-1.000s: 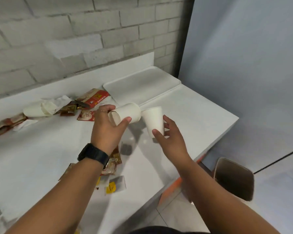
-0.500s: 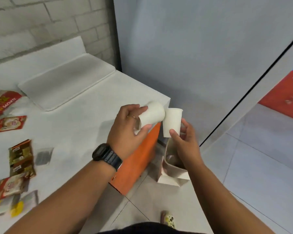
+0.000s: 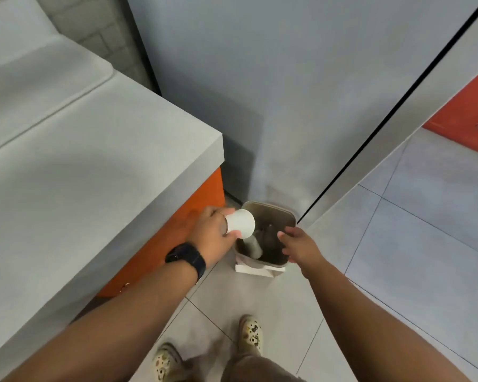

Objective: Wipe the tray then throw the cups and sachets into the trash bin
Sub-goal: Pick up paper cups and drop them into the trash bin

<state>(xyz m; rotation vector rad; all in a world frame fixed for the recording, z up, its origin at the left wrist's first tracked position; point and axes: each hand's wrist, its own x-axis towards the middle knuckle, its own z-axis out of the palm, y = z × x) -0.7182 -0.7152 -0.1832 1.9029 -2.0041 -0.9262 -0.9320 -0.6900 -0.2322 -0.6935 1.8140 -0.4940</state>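
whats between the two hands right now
In the head view, the open mouth of the trash bin lies between the left hand, gripping a white cup, and the empty right hand.

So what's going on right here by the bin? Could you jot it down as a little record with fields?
left hand: grips a white paper cup, tipped on its side at the bin's near-left rim
right hand: open, holds nothing, over the bin's right side
trash bin: stands on the floor beside the counter, open top
inside the bin: another cup, lying down
counter: grey top, orange side, to the person's left
tray: on the counter's far end
stage: one cup in, one still to drop
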